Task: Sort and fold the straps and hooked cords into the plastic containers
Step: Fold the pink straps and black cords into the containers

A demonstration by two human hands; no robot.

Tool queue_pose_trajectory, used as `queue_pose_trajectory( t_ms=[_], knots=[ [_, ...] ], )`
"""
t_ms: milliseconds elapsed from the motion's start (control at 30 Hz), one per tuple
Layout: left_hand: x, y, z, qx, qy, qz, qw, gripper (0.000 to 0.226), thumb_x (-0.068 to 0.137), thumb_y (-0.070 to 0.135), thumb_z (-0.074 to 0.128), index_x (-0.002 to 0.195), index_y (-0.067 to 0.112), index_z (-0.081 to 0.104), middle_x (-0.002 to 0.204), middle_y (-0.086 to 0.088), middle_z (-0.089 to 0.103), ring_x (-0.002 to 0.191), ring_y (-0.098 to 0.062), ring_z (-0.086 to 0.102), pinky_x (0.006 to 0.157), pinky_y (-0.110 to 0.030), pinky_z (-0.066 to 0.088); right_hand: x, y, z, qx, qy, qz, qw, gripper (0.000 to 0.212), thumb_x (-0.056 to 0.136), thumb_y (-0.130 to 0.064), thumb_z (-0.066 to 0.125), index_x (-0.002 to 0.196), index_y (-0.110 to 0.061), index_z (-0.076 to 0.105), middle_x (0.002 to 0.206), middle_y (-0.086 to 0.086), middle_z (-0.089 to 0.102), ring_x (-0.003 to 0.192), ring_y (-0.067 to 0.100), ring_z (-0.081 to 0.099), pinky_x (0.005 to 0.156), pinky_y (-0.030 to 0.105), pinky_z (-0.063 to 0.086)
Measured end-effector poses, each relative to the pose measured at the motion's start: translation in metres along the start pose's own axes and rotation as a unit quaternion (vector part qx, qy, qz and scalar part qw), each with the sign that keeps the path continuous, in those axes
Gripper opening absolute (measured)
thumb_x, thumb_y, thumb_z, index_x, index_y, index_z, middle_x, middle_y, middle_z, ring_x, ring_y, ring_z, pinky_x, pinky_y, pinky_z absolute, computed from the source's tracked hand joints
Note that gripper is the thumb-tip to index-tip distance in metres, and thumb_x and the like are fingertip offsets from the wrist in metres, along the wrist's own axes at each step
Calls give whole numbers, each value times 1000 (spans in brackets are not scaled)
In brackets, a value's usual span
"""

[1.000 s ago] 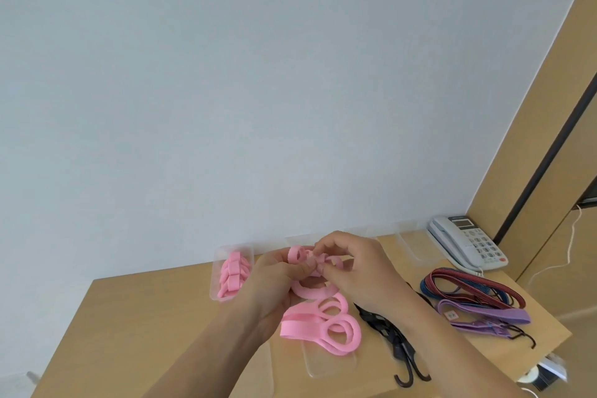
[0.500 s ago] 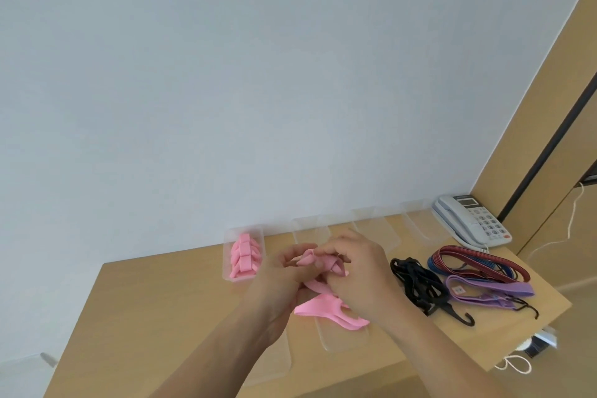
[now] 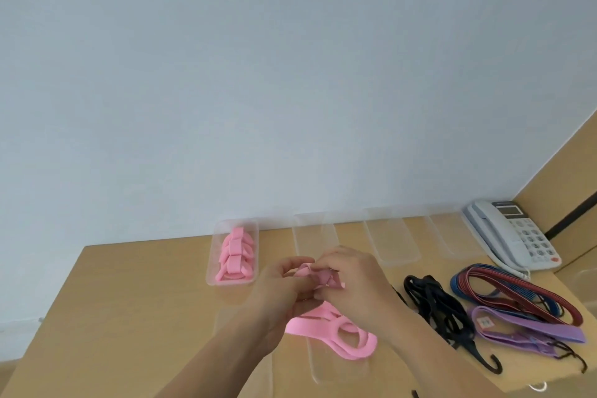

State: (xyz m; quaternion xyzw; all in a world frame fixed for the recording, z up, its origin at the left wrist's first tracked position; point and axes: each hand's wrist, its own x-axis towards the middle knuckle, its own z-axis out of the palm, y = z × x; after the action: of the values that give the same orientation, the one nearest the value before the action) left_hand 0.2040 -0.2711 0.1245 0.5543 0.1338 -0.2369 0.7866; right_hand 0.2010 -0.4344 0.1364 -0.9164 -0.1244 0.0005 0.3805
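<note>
Left hand (image 3: 277, 292) and right hand (image 3: 352, 284) together, both pinching pink strap (image 3: 318, 276), purple strap (image 3: 529, 328) at 3 o'clock, label (image 3: 483, 322) unreadable

nothing here can be read. the telephone (image 3: 510, 236) has a keypad and a small dark display, but its markings are too blurred to make out. a small white tag on the purple strap (image 3: 529, 328) is likewise illegible.

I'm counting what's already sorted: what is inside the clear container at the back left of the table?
The clear container holds folded pink straps, stacked in a row. Their overlap hides the exact count and whatever lies beneath them.
</note>
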Motion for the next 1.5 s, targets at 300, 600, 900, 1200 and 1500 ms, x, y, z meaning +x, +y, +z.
queue_pose_trajectory(
  t_ms=[300, 600, 900, 1200, 1500],
  knots=[
    [70, -13, 14, 5, 9, -62, 998, 46, 83, -9, 74, 125, 9, 66, 121, -20, 72, 107, -38, 73, 97, -47, 59, 50, 75, -2, 32, -21, 12, 999, 11, 80, -16, 78, 90, -19, 74, 85, -6, 67, 81, 11, 60, 72, 32, 50],
    [124, -17, 3, 28, 213, -84, 973, 25, 95, 22, 72, 119, 17, 66, 118, -8, 69, 101, -27, 72, 74, -37, 62, 129, 113, -4, 26, -13, -20, 999, 63, 80, 0, 77, 56, -52, 51, 65, -39, 54, 70, -11, 54, 63, 4, 37],
    [166, -21, 3, 335, 272, -69, 900, 24, 89, 27, 71, 110, 34, 63, 101, 15, 66, 86, -16, 68, 82, -44, 60, 181, 165, 54, -71, -102, -44, 991, 27, 86, -5, 63, 91, -29, 75, 96, -3, 65, 94, 18, 56, 83, 37, 51],
    [177, -34, 8, 322, 317, -69, 889, 17, 92, 20, 67, 107, 28, 69, 93, 17, 68, 89, -19, 69, 86, -43, 57, 183, 180, 67, -144, -65, -108, 981, 29, 64, -1, 84, 82, -21, 75, 82, -1, 65, 81, 28, 63, 68, 30, 53],
    [166, -33, 4, 309, 313, -39, 898, 22, 92, 21, 70, 114, 26, 67, 101, 15, 67, 91, -16, 67, 90, -43, 56, 164, 177, 50, -154, 1, -106, 982, 25, 72, -5, 82, 93, -17, 74, 94, 2, 65, 90, 29, 57, 66, 33, 53]
  ],
)
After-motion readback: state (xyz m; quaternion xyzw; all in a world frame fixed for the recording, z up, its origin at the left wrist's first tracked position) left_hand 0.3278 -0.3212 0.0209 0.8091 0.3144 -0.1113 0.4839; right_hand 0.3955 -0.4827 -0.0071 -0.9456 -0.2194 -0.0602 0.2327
